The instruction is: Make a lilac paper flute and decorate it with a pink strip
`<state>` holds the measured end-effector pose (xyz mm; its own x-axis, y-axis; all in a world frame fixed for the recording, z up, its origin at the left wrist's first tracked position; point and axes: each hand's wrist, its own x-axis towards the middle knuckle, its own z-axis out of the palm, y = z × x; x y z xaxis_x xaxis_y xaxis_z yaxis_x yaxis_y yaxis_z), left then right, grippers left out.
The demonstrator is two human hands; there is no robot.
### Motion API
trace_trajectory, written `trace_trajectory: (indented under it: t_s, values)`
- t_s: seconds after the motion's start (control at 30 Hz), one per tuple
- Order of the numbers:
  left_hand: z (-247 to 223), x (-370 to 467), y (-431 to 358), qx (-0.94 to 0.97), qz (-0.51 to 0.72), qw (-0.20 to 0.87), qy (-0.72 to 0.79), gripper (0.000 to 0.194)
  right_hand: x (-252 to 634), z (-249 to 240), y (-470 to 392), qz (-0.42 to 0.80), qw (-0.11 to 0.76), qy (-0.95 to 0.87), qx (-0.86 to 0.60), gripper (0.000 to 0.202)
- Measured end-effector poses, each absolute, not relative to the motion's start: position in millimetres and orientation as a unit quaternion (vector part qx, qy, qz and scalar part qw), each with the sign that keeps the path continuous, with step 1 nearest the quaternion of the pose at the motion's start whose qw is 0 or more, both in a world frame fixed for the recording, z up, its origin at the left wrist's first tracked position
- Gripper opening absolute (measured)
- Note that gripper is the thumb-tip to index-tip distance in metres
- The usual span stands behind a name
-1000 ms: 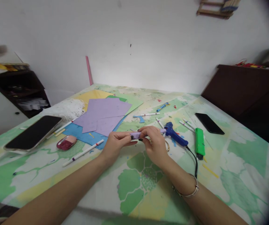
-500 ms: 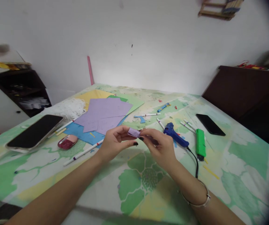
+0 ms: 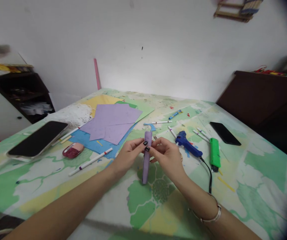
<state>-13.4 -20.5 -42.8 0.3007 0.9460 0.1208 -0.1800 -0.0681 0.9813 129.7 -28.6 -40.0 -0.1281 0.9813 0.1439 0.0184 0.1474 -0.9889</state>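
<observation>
Between my hands is a narrow purple folded strip (image 3: 146,166), its long side running away from me above the table. My left hand (image 3: 129,153) pinches its left edge, thumb on top near the middle. From the other side my right hand (image 3: 167,155) grips it too, thumb pressed close beside the left thumb. The fingers beneath are partly hidden. Just right of my right hand lies a blue glue gun (image 3: 189,145) with a black cord. A white stick with coloured bands (image 3: 90,162) rests left of my left hand.
Purple sheets (image 3: 115,116) overlap blue, yellow and green ones at the back left. A phone (image 3: 38,139) and a red-and-pink object (image 3: 73,150) lie left. At right are a green cutter (image 3: 214,153) and a black phone (image 3: 224,133). White shredded material (image 3: 73,115) is at far left.
The purple strip has turned from pointing sideways, mostly covered by my fingers, to lying lengthwise away from me. Both hands have shifted their hold so the thumbs meet on it.
</observation>
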Motion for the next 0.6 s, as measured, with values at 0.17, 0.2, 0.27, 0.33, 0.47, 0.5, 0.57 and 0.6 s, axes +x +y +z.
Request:
trace_trajectory:
  t_s: [0.17,0.2,0.27,0.33,0.47,0.5,0.57,0.6]
  values:
    - [-45,-12,-21,0.481,0.497,0.644,0.326,0.027,136,-36,-29,0.359,0.484,-0.654,-0.458,0.015]
    - [-43,-12,-21,0.475,0.497,0.651,0.322,0.027,138,-34,-29,0.342,0.502,-0.650,-0.457,0.012]
    - [-38,-13,-22,0.486,0.479,0.654,0.325,0.027,141,-29,-28,0.352,0.535,-0.632,-0.436,0.016]
    - [-34,-14,-23,0.521,0.448,0.642,0.340,0.025,144,-25,-25,0.408,0.542,-0.618,-0.397,0.020]
    - [-27,-16,-26,0.575,0.391,0.624,0.355,0.027,147,-22,-20,0.502,0.511,-0.603,-0.351,0.017]
    - [-26,-17,-27,0.580,0.375,0.631,0.354,0.028,148,-22,-19,0.519,0.501,-0.601,-0.343,0.019]
    - [-24,-18,-28,0.581,0.347,0.649,0.348,0.029,151,-22,-18,0.544,0.482,-0.604,-0.327,0.022]
    - [-23,-19,-28,0.578,0.337,0.658,0.346,0.030,153,-22,-18,0.551,0.475,-0.607,-0.320,0.025]
